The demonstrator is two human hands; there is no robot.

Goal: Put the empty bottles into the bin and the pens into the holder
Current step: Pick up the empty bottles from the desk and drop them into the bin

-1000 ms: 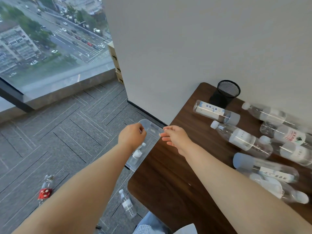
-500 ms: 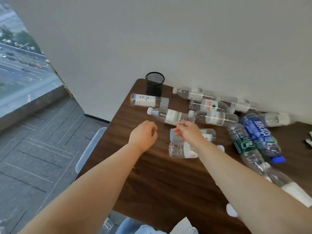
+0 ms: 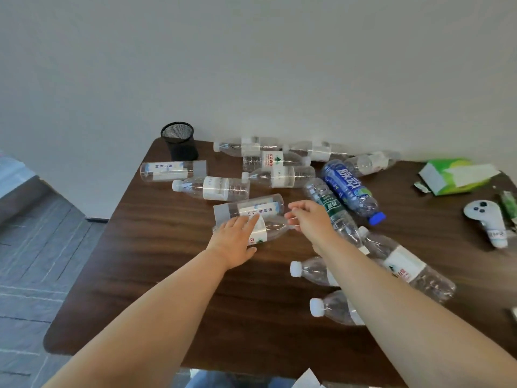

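A dark wood-grain table (image 3: 156, 275) with rounded corners carries scattered clear, ribbed plastic bottles, most lying on their sides; a blue-labelled bottle (image 3: 349, 189) lies right of centre. A black mesh holder (image 3: 180, 141), cylindrical, stands at the far left corner. Half a second ago both hands hovered; now the left hand (image 3: 237, 242) lies flat, fingers spread, on a white-labelled bottle (image 3: 268, 231), while the right hand (image 3: 310, 217) is half-curled by its neck, its grip unclear.

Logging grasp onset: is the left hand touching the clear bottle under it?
Touching. The head view shows the left hand laid over the clear bottle, fingers on its label.
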